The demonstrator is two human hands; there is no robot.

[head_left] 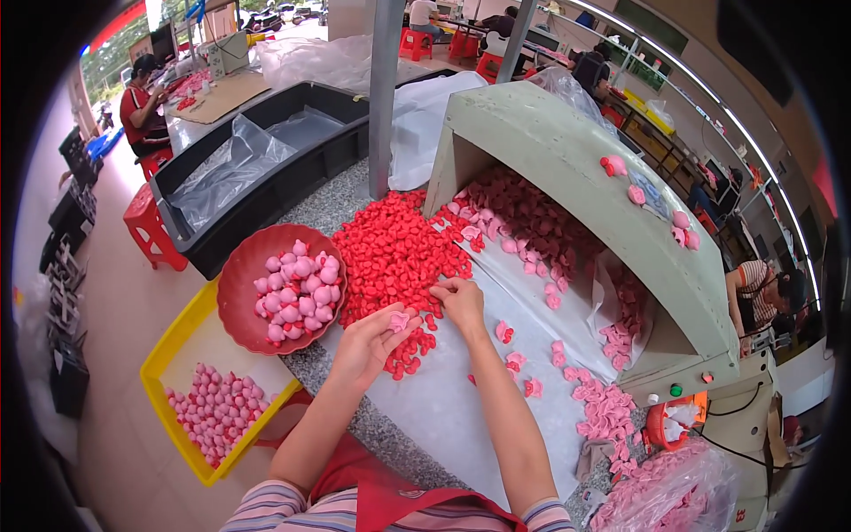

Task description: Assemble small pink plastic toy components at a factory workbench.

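While the left hand (pixel 365 341) pinches a small pink moulded plastic piece (pixel 398 320) between its fingertips, the right hand (pixel 461 300) picks with curled fingers at the heap of small red plastic pieces (pixel 394 253). Just left stands a round red plastic bowl (pixel 238 288) of pink pieces.

Red parts (pixel 394 253) showing bright; pink pieces (pixel 298 297) sitting in dark red bowl (pixel 238 293). Yellow tray (pixel 177 350), black bin (pixel 266 191), pale green hood (pixel 567 168), speckled grey counter (pixel 328 208). Striped sleeves (pixel 275 510) showing pink, white.

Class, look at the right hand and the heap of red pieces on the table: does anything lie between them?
Nothing visible does. The right hand already rests its fingertips on the near edge of the heap of red pieces, while the left hand holds a pink piece beside it.
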